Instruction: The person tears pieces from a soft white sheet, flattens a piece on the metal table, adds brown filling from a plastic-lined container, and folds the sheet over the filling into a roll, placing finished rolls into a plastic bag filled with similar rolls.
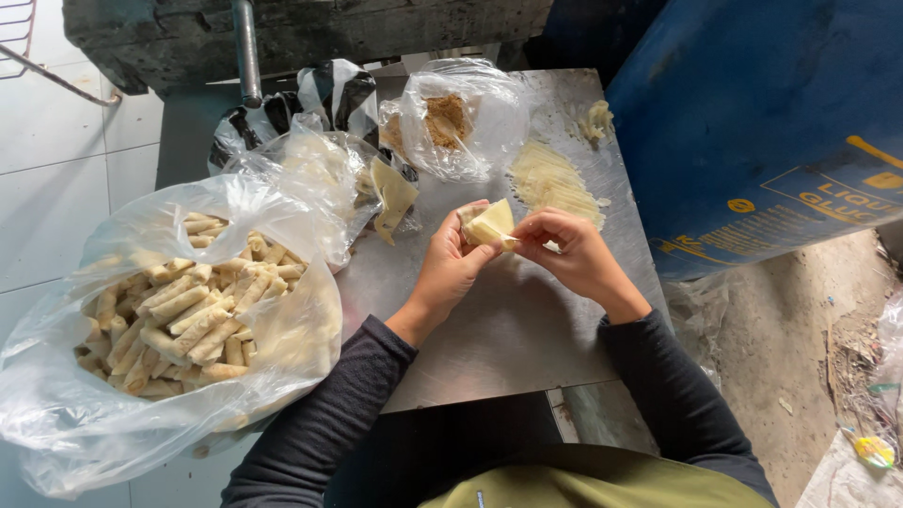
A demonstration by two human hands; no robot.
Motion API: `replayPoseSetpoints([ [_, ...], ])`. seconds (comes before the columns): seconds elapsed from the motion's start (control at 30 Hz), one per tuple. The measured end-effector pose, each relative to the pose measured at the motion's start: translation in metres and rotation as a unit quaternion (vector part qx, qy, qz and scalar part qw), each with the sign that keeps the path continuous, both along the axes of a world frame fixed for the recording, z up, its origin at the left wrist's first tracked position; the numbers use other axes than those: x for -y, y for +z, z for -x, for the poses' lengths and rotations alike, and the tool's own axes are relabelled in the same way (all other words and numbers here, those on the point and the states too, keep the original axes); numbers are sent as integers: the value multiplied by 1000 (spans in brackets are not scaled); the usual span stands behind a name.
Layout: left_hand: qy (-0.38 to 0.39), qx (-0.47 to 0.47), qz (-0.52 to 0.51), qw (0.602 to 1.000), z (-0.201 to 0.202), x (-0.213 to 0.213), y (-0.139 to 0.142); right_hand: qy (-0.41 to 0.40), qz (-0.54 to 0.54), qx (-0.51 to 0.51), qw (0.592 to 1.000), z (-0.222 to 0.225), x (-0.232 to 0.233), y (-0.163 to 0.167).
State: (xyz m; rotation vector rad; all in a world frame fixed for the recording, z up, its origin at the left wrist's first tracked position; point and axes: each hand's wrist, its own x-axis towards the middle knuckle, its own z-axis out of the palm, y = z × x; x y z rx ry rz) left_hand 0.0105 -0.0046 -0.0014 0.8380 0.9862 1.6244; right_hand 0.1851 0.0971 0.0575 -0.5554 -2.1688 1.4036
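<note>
Over the middle of a steel table (508,329), my left hand (450,266) and my right hand (569,252) together hold a pale yellow pastry wrapper (493,224), folded into a small wedge. The left palm cups it from below while the right fingers pinch its right edge. To the left, a big clear plastic bag (141,414) holds several finished rolls (188,315). Behind the hands, a clear bag of brown filling (450,118) stands open. A loose wrapper (391,198) hangs from another bag.
A flattened stack of wrapper sheets (550,179) lies on the table at the back right, with a small scrap (596,119) beyond it. A blue drum (762,132) stands close on the right. Dirt ground with litter lies at the lower right, white tiles on the left.
</note>
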Motion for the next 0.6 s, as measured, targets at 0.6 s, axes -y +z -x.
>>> replayPoseSetpoints([
  [0.6, 78, -109, -1, 991, -4, 4, 6, -41, 171, -27, 984, -11, -15, -21],
])
